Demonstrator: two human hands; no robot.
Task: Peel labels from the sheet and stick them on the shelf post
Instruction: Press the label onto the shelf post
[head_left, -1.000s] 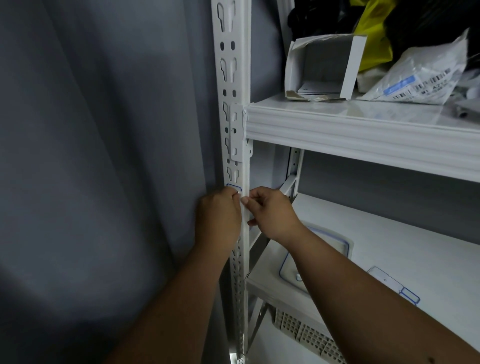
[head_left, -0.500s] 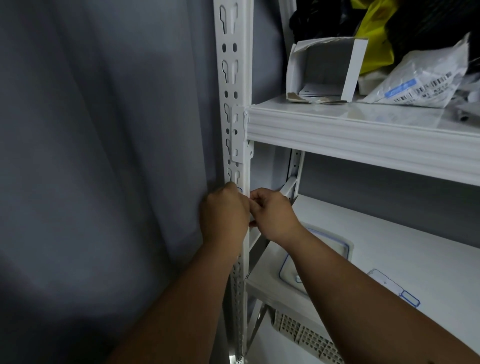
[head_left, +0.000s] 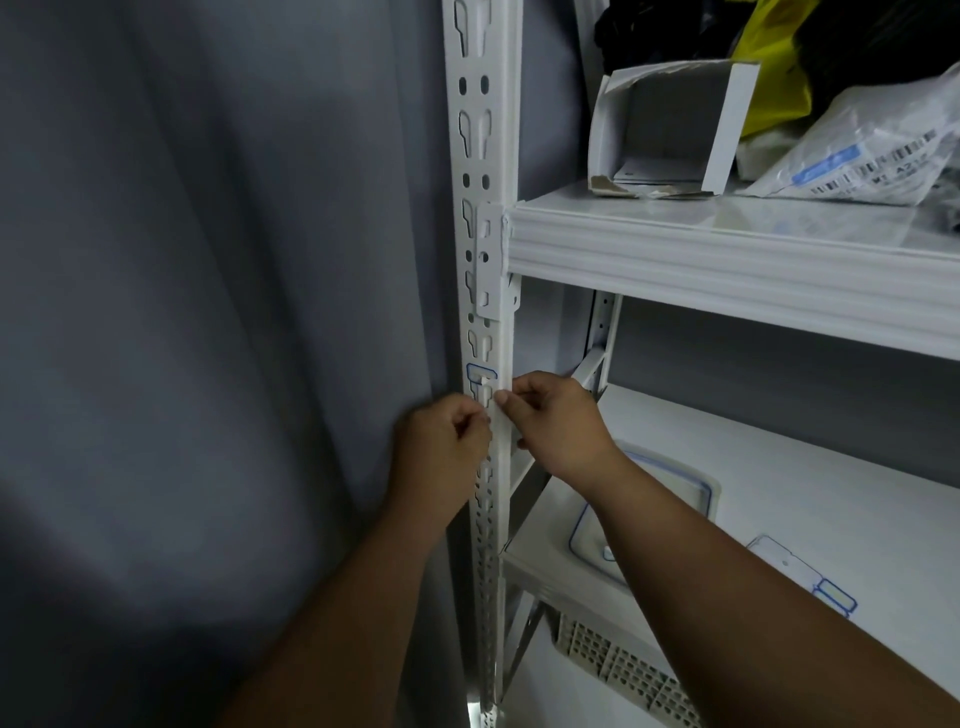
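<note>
**Both hands at the shelf post, a label between the fingertips**

A small white label (head_left: 482, 378) with a blue border sits on the front face of the white shelf post (head_left: 485, 156), just below the bracket where the upper shelf (head_left: 727, 260) joins it. Its top edge and left corner show; its lower part runs down to the fingertips of both hands. The left hand (head_left: 441, 447) is curled into a loose fist against the left side of the post, thumb and forefinger pressed together at the label's lower edge. The right hand (head_left: 556, 421) comes in from the right, its thumb and forefinger pinching a thin white strip at the post's front edge; whether that strip is the label itself or its backing cannot be told.

On the lower shelf (head_left: 831, 493), to the right and nearer, lies the label sheet (head_left: 779, 556) with a blue-bordered label (head_left: 834, 597) at its near end. A white lid with a blue rim (head_left: 675, 483) lies partly behind the right forearm.

On the upper shelf stand an open white cardboard box (head_left: 670, 124), a plastic pouch with barcodes (head_left: 878, 156) and a yellow bag (head_left: 774, 67). A grey curtain (head_left: 208, 312) hangs to the left of the post.
</note>
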